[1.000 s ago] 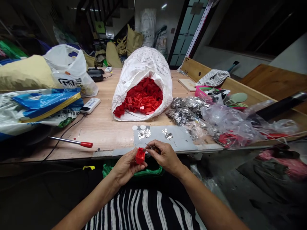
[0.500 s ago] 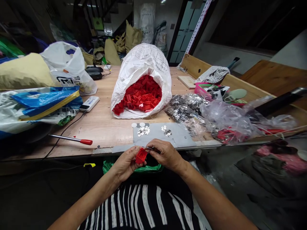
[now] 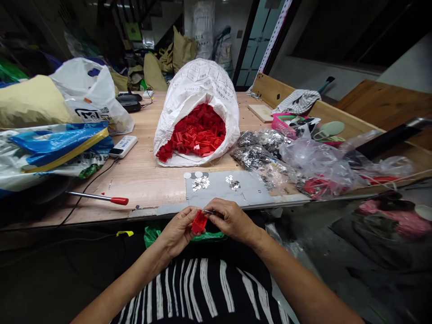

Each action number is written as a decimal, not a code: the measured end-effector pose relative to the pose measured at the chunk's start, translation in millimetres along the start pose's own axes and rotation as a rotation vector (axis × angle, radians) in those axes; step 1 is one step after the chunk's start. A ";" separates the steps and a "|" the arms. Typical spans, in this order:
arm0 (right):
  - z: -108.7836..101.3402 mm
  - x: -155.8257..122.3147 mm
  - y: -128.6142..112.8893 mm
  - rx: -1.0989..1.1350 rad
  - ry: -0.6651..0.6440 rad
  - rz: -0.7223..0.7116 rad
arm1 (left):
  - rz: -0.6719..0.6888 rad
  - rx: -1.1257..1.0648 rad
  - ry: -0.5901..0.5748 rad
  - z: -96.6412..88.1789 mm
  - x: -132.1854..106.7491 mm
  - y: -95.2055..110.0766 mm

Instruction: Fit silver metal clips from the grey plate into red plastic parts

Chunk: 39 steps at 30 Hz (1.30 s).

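Just in front of the table's near edge, my left hand is closed on a small red plastic box, its hollow side facing up. My right hand pinches a thin metal tool that looks like tweezers, its tip at the upper edge of the red box. Whether the tip holds a small part is too fine to see. Beyond the hands, a grey mat bears two little piles of silvery metal pieces. A white woven sack lies with its mouth towards me, full of red plastic pieces.
Clear bags of metal parts and crumpled plastic bags crowd the right side. At left are a red-handled rod, a white power strip and large bags. Green plastic hangs below the table edge.
My left hand has tilted the red box slightly, and the tool in my right hand has shifted a little at its edge. The whole view has moved slightly.
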State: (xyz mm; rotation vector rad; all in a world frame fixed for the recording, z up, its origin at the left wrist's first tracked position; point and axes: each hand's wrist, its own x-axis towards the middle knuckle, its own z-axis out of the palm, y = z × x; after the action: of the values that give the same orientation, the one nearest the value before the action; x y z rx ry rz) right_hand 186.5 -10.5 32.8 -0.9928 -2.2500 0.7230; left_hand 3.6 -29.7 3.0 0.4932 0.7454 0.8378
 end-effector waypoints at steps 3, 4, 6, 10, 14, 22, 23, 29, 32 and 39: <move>3.1 -1.5 1.6 -0.008 0.027 -0.041 | -0.015 -0.014 0.026 0.3 -0.4 -0.3; 3.5 -1.7 1.6 -0.011 0.025 -0.049 | -0.016 -0.016 0.028 0.3 -0.4 -0.1; 3.5 -1.8 1.0 -0.019 0.014 -0.047 | -0.012 -0.011 0.018 0.2 -0.2 0.1; 2.1 -1.8 -1.3 -0.033 -0.003 -0.015 | 0.013 0.000 0.019 0.2 -0.5 -0.3; 0.5 -2.0 -2.0 -0.040 0.023 0.001 | 0.005 -0.002 0.040 0.0 -1.2 -0.7; 1.4 -1.7 -2.0 -0.059 -0.028 0.001 | 0.005 0.007 0.028 1.5 -1.0 0.9; 0.8 -1.4 -3.1 -0.053 -0.043 0.010 | 0.004 0.010 0.025 1.7 -0.9 0.7; -9.2 -1.0 -5.9 0.142 -0.125 0.164 | 0.016 0.002 0.039 -0.9 0.4 -3.1; -10.9 -1.7 -1.1 0.270 -0.081 0.268 | 0.011 0.016 0.055 -1.7 0.9 -3.7; 0.7 -1.2 6.8 0.451 -0.085 0.350 | 0.007 0.033 0.030 -0.7 0.3 -1.2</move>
State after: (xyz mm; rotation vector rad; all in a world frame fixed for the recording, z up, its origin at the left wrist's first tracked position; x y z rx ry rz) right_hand 189.9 -7.7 27.4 -1.1464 -1.8674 1.3740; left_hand 3.8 -30.1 1.6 0.5135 0.7870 0.8419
